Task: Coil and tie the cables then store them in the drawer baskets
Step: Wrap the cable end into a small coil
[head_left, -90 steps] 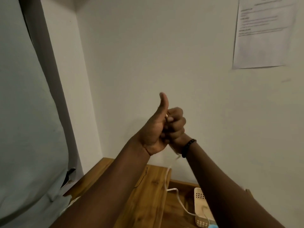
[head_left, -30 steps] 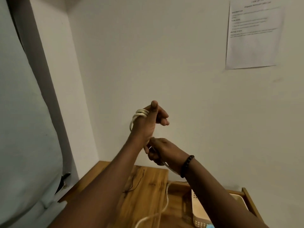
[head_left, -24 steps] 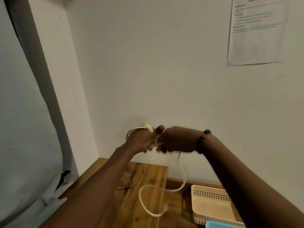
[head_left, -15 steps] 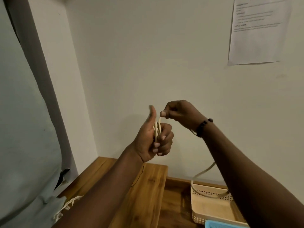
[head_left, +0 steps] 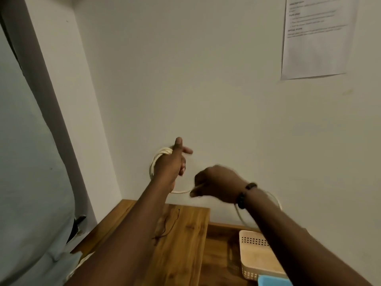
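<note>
A white cable [head_left: 158, 159] is wound in several loops around my left hand [head_left: 172, 162], which is raised in front of the wall with thumb up and fingers extended. My right hand [head_left: 214, 183] is just to the right and lower, pinching the free run of the cable below the left wrist. The loose tail [head_left: 239, 213] trails behind my right wrist toward the drawer. A beige perforated basket [head_left: 257, 256] sits in the open wooden drawer [head_left: 218, 254] at lower right.
A wooden desk top [head_left: 181, 244] lies below my arms with a thin black cord [head_left: 169, 226] on it. A blue basket corner [head_left: 272, 280] shows at the bottom edge. A printed sheet [head_left: 315, 36] is stuck on the wall, upper right. Pale fabric [head_left: 26, 182] fills the left.
My right hand went from above the left hand's fingers down and under it, carrying the cable round for another loop. The left hand opened its fingers.
</note>
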